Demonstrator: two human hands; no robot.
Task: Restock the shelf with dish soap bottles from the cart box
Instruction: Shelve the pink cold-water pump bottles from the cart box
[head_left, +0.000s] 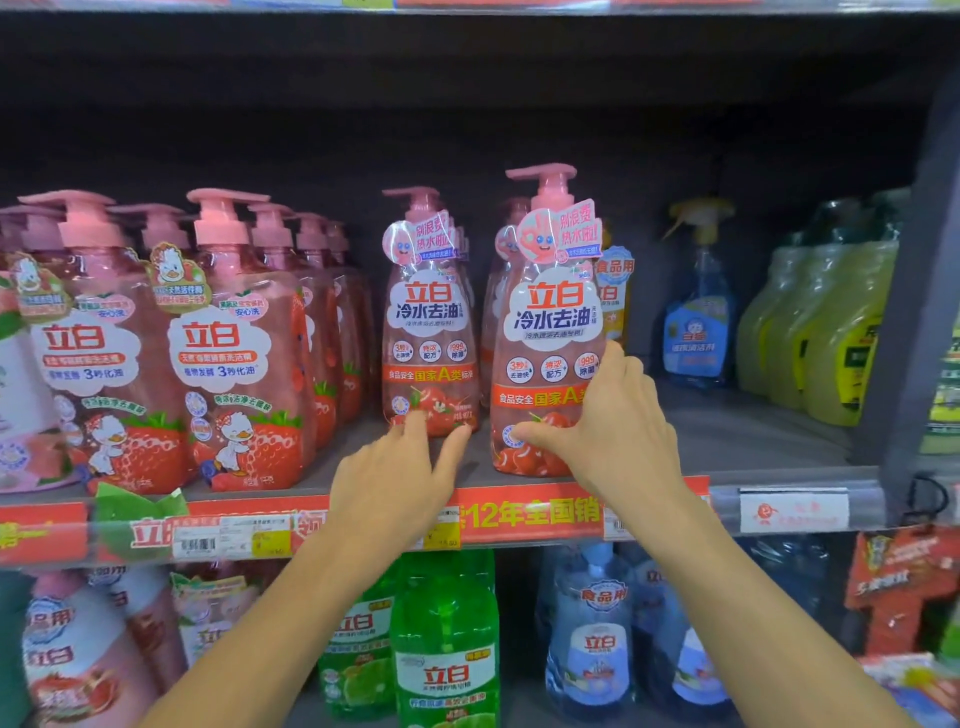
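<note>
Pink pump bottles with strawberry and duck labels (228, 364) fill the left end of the grey shelf (753, 441), packed in rows that run to the back. Right of them stand two rows of slimmer pink soap bottles with white cloud labels. The left bottle (428, 322) sits a little way back from the shelf edge, with more of its kind lined up behind it. The left hand (400, 478) reaches over the red price strip (530, 512), fingers spread and fairly straight, fingertips touching the bottle's base without closing round it. The right bottle (550, 332) stands upright nearer the front edge, just beside the first, also with others behind. The right hand (608, 426) is on its lower right side, thumb laid across the front near the base and fingers curved up round the side of the label, so it holds the bottle loosely. Further right, past a bare stretch of shelf, a blue spray bottle (698, 312) stands near the back, and yellow-green bottles (821, 332) crowd against the upright at the far right. On the shelf below, left to right, are pink bottles, green bottles (447, 649) and blue bottles (597, 634).
</note>
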